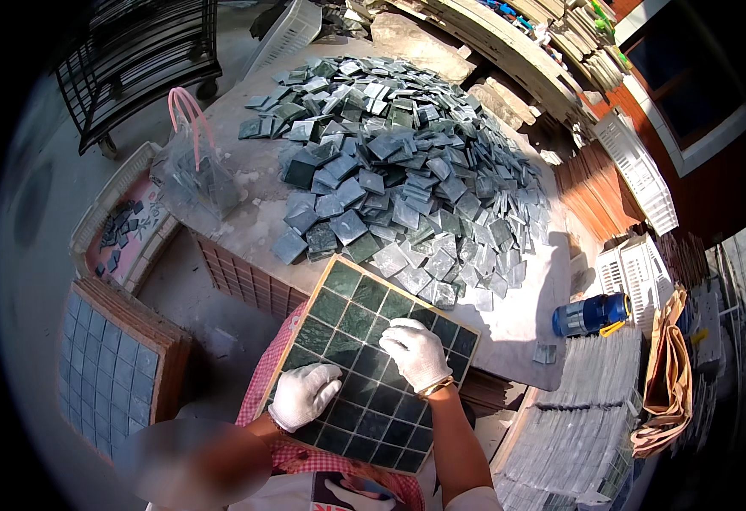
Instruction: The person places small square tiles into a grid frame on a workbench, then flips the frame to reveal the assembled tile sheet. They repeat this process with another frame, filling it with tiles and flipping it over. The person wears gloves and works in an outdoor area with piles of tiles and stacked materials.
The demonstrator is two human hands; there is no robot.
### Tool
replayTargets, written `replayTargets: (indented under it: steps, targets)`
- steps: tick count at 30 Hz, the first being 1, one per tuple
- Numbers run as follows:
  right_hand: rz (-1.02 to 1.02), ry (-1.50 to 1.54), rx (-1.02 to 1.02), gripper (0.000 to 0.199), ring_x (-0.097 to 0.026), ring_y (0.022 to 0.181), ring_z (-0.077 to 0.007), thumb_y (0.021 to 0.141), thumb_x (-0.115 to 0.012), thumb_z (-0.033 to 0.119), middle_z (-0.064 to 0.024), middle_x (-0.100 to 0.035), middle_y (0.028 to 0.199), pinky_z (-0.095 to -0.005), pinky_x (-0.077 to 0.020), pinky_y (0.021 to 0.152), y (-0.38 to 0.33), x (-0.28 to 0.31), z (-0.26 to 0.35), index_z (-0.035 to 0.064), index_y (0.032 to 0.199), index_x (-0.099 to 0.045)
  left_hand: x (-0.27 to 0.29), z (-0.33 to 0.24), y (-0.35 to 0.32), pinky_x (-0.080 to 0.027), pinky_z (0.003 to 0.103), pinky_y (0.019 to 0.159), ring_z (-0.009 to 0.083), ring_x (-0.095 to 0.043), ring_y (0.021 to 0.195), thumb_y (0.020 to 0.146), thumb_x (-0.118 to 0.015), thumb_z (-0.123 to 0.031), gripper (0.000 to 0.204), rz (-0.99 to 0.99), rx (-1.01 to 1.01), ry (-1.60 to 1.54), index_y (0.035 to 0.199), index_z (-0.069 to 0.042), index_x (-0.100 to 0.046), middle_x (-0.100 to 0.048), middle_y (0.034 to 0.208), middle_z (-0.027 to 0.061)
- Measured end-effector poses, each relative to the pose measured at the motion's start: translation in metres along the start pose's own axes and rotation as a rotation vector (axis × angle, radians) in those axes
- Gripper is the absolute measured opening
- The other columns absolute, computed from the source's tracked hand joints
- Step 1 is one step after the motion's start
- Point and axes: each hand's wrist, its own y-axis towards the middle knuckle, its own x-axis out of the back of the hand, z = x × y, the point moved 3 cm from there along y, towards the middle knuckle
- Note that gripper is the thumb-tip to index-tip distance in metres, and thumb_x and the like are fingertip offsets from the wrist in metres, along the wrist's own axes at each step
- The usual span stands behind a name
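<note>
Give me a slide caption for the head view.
Gloved left hand and right hand press tiles in a grid tray beside a tile pile.

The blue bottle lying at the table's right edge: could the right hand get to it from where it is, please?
Probably yes: the right hand rests on the tile tray, and only bare tabletop lies between it and the blue bottle.

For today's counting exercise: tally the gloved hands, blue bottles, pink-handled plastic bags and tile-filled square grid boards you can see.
Gloved hands: 2, left hand and right hand
Blue bottle: 1
Pink-handled plastic bag: 1
Tile-filled grid boards: 2, board under the hands and board at left
Total: 6
</note>
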Motion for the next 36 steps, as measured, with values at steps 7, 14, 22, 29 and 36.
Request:
replayTargets:
  steps: [7,14,22,29,36]
  targets:
    - [-0.212,-0.187,-0.122,0.013,-0.061,0.079,-0.0288,0.083,-0.063,0.018,-0.0088,-0.061,0.084,-0.0401,-0.0497,0.065,0.008,-0.019,-0.005,0.0081,0.089,-0.059,0.0,-0.003,0.001,-0.051,0.038,0.064,0.0319,-0.063,0.073,0.08,-0.066,-0.01,0.017,0.047,-0.116,0.031,0.095,-0.005,-0.06,-0.064,0.083,0.0135]
    - [-0.161,0.812,-0.47,0.025,-0.061,0.086,-0.0162,0.089,-0.056,0.006,-0.0106,-0.062,0.103,-0.0276,-0.0508,0.075,0.021,0.018,-0.041,0.0014,0.113,-0.056,0.003,0.002,-0.002,-0.051,0.039,0.061,0.0312,-0.063,0.071,0.079,-0.066,-0.011,0.017,0.019,-0.108,0.025,0.094,-0.006,-0.061,-0.064,0.082,0.0117]
    - [0.186,-0.419,0.179,0.066,-0.032,0.133,-0.0357,0.083,-0.059,0.033,-0.0198,-0.034,0.143,-0.047,-0.0156,0.114,-0.033,-0.076,0.036,0.0013,0.137,-0.036,0.001,-0.001,-0.002,-0.051,0.036,0.059,0.0306,-0.063,0.069,0.081,-0.065,-0.009,0.01,0.05,-0.114,0.02,0.089,-0.005,-0.061,-0.063,0.077,0.0118]
    - [0.117,-0.308,0.171,0.064,-0.04,0.128,-0.0342,0.079,-0.067,0.035,-0.0169,-0.043,0.137,-0.0485,-0.0283,0.109,-0.029,-0.048,0.019,0.0028,0.131,-0.046,0.009,0.014,-0.029,-0.049,0.03,0.056,0.0202,-0.062,0.06,0.087,-0.059,-0.007,0.005,-0.102,0.083,-0.288,0.085,-0.003,-0.06,-0.062,0.068,0.0076]
    - [-0.561,-0.385,-0.599,0.052,-0.045,0.122,-0.0384,0.091,-0.054,0.029,-0.0246,-0.047,0.131,-0.0409,-0.0375,0.102,-0.129,0.086,-0.105,-0.006,0.129,-0.045,-0.006,-0.031,0.011,-0.043,0.045,0.095,0.0332,-0.055,0.112,0.074,-0.07,-0.017,0.053,0.132,-0.248,0.317,0.123,-0.005,-0.055,-0.057,0.12,0.0163]
